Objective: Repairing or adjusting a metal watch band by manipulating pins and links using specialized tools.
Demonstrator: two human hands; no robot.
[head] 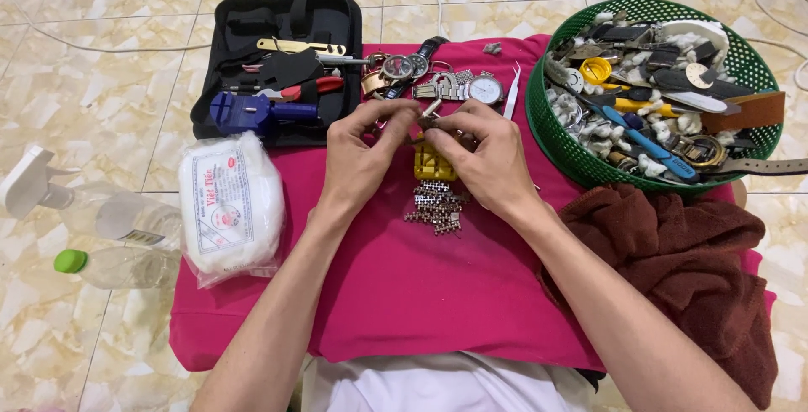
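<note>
Working a small metal part (431, 111) between both hands over the yellow block (433, 162), mid-cloth (404, 294). Left hand (364, 153) curled, thumb and forefinger pinching toward the part from the left; right hand (488, 159) curled likewise, fingertips closing on it from the right. Both hands pinched shut on the part, remaining fingers tucked; exact grip surfaces hidden by knuckles, so not telling which finger is carrying the load. Doing this well, by my read: keeping the part low and directly above the block so anything dropped is landing on cloth, not tile; keeping wrists resting on the cloth for steadiness; applying force along the part's axis, not sideways; keeping fingertips off the working end so the view is staying open. Loose links (433, 206) lying just below the block, near both wrists, between the forearms, risking getting swept by a palm. Watches (454, 84) sitting just beyond the fingertips, tweezers (512, 96) to their right, close to the right hand. Tool case (282, 63) left of the left hand, well within reach; green basket (555, 138) of parts right of the right hand. White packet (231, 206) and bottles (118, 239) further left, brown towel (673, 252) beside the right forearm.
</note>
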